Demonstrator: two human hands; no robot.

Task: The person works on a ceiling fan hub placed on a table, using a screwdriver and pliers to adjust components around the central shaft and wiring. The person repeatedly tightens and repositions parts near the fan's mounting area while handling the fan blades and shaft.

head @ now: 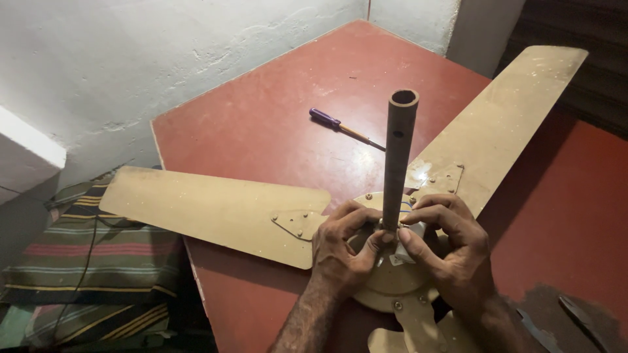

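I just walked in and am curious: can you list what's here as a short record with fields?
setting: red table beside a whitish wall
main thing: beige ceiling fan lying on the table, blades spread
upright part: brown rod rising from the fan hub, open at the top
left hand: fingertips at the rod's base
right hand: fingertips at the rod's base, opposite side
tool: purple-handled screwdriver, apart from both hands
off the table: striped cloth, lower left

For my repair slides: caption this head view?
Both hands grip the base of a ceiling fan's downrod.
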